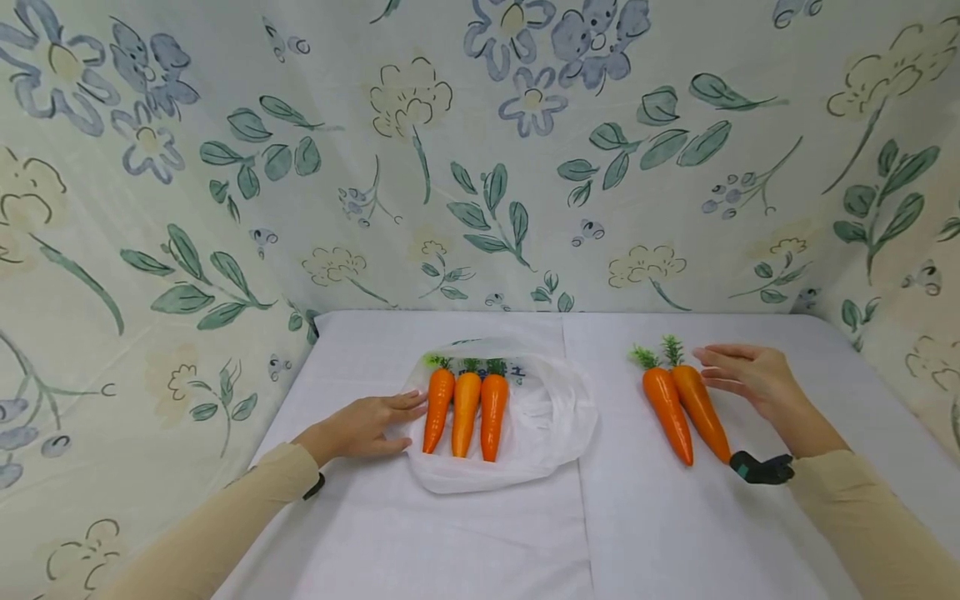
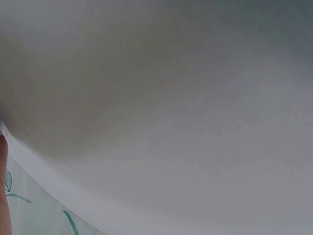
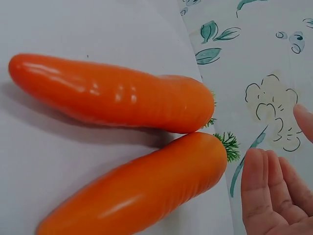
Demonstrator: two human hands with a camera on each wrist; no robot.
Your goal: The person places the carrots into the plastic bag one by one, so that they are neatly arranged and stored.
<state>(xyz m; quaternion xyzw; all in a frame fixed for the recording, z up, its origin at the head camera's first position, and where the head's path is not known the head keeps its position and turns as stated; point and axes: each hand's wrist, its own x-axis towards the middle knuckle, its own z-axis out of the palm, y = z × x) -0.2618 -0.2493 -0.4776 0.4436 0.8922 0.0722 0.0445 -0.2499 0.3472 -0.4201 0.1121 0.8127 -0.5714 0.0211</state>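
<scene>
In the head view, three orange carrots with green tops [image 1: 467, 414] lie side by side on a white plastic bag [image 1: 517, 473]. My left hand [image 1: 363, 427] rests at the bag's left edge, its fingertips beside the nearest carrot and its thumb apart from the fingers. To the right, two more carrots, a left one [image 1: 667, 417] and a right one [image 1: 701, 412], lie together on the cloth. Just beside their tops is my right hand [image 1: 753, 375], its fingers extended and holding nothing. The right wrist view shows both carrots up close, apart from the right fingers [image 3: 257, 188].
A white cloth [image 1: 495, 542] covers the table, with a seam or fold running between the bag and the two loose carrots. Behind and at the sides hangs a floral curtain [image 1: 480, 275]. The left wrist view shows mostly blurred white cloth [image 2: 195, 161].
</scene>
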